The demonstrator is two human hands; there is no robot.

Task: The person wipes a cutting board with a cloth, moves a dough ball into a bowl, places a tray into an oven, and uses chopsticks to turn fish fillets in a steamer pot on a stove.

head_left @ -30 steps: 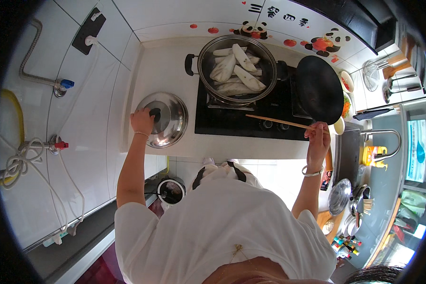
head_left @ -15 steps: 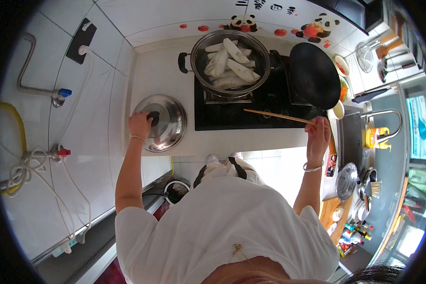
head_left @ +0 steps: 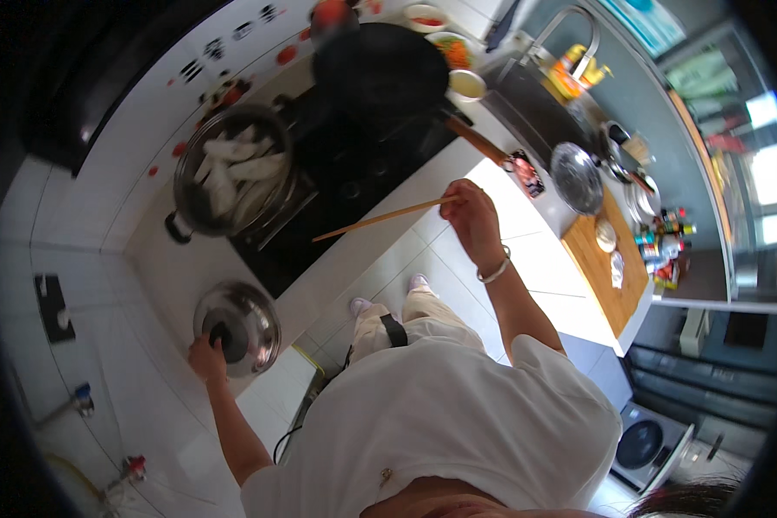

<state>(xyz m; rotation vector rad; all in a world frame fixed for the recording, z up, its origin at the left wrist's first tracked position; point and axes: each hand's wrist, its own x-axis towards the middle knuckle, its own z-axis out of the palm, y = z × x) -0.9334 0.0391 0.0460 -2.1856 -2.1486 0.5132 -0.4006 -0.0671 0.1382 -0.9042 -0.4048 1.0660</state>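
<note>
My left hand (head_left: 207, 358) is closed on the black knob of a round steel pot lid (head_left: 257, 321), which lies at the counter's left end. My right hand (head_left: 472, 216) grips wooden chopsticks (head_left: 380, 219) near one end. Their tips point left, over the front edge of the black hob (head_left: 332, 177). To the far left on the hob stands an uncovered steel pot (head_left: 181, 177) with black handles. Pale, wedge-shaped pieces of food (head_left: 249, 173) fill it. Both my hands are away from the pot.
A black wok (head_left: 380, 73) stands on the hob's right part, its wooden handle (head_left: 476, 140) pointing toward me. Small bowls (head_left: 467, 85) stand beyond it, beside the sink (head_left: 527, 108). Farther right are a glass lid (head_left: 577, 177) and a wooden board (head_left: 609, 259).
The view has turned to the right, shifting the pot and hob leftward in it. My left hand stays on the lid's knob, and my right hand still holds the chopsticks.
</note>
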